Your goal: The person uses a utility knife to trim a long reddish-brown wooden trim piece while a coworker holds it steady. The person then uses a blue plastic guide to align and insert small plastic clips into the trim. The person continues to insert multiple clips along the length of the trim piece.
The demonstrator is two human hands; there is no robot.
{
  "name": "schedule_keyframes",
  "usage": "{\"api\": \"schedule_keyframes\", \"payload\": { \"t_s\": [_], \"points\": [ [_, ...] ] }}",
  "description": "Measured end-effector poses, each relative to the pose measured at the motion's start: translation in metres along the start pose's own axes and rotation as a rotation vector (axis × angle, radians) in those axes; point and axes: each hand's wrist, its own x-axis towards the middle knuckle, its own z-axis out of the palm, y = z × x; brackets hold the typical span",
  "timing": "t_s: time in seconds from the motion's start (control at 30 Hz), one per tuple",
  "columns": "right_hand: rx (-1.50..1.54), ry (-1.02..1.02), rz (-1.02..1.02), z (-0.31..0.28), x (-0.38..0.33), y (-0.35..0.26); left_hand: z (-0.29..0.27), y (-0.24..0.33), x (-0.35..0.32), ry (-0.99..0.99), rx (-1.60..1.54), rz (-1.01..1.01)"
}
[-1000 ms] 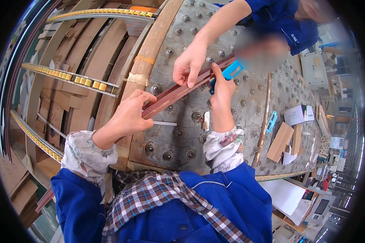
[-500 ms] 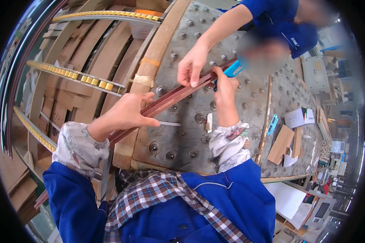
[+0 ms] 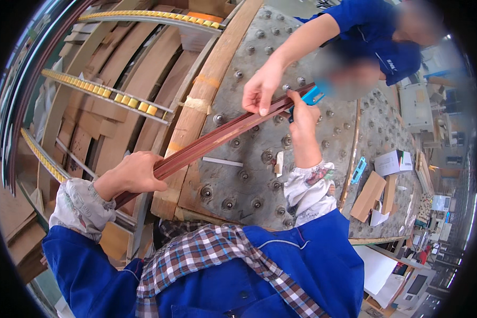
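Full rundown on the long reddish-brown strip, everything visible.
The reddish-brown strip is a long, narrow moulding, wood-like, with lengthwise grooves and a glossy face. It runs diagonally, raised above the grey studded table. The left hand grips its near end, the right hand holds it near the far end, and a co-worker's hand presses fingertips on it there.

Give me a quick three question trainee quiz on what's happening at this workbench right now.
1. True or false: the left hand grips the long reddish-brown strip.
2. What does the right hand hold? A) light blue tool B) hammer C) cardboard box
3. Whose hand presses the strip from the far side?

Key: 1 true; 2 A; 3 a co-worker's, in a blue shirt.
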Motion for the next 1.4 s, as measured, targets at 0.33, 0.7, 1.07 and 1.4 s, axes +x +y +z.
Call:
{"api": "schedule_keyframes", "payload": {
  "t_s": [0.33,0.7,1.07,1.4],
  "points": [
    [-0.019,-0.064,0.018,0.007,0.016,-0.004,-0.026,-0.003,0.01,0.056,-0.042,-0.022],
    [0.009,-0.057,0.042,-0.008,0.007,0.001,0.009,0.005,-0.005,0.183,-0.003,-0.07],
    [0.305,-0.117,0.103,-0.074,-0.003,0.045,0.073,0.043,-0.023,0.337,0.096,-0.154],
    [0.203,-0.137,0.115,-0.123,-0.028,0.065,0.16,0.041,-0.025,0.648,0.284,-0.109]
  ]
}}
